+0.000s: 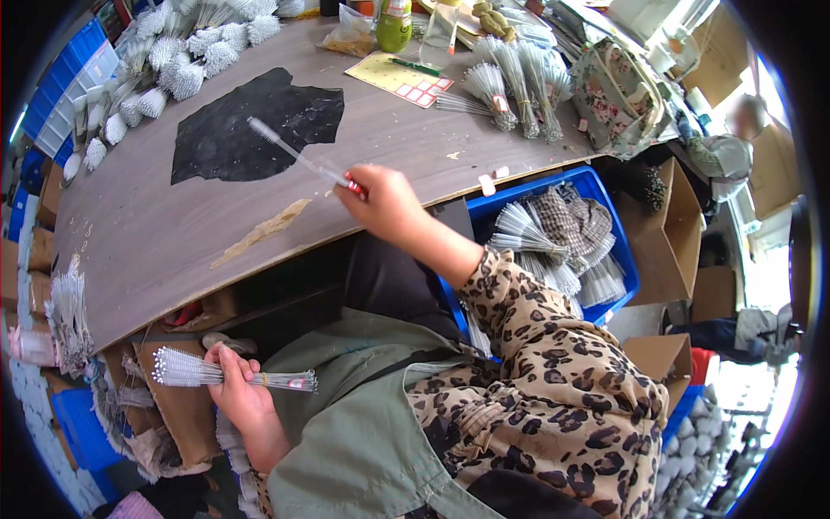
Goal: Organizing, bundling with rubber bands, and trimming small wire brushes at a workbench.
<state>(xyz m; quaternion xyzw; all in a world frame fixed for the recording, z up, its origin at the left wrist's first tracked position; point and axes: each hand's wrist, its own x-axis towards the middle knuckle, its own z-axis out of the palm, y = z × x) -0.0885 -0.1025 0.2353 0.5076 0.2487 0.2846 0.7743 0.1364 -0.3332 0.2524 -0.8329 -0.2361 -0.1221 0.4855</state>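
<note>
My right hand (386, 203) reaches over the grey table (156, 233) and pinches one thin straw brush (290, 151) by its red-marked end. The brush's white bristle tip points up-left over a black patch (251, 125) on the tabletop. My left hand (235, 389) stays low by my lap, below the table's edge, gripping a bundle of the same wire brushes (207, 372) that lies level, bristles to the left.
Piles of bundled white brushes (186, 52) line the table's far left. More bundles (510, 86), a yellow card (398, 76) and a green bottle (393, 24) sit at the back. A blue crate (605, 195) of brushes stands at my right, by cardboard boxes (674, 225).
</note>
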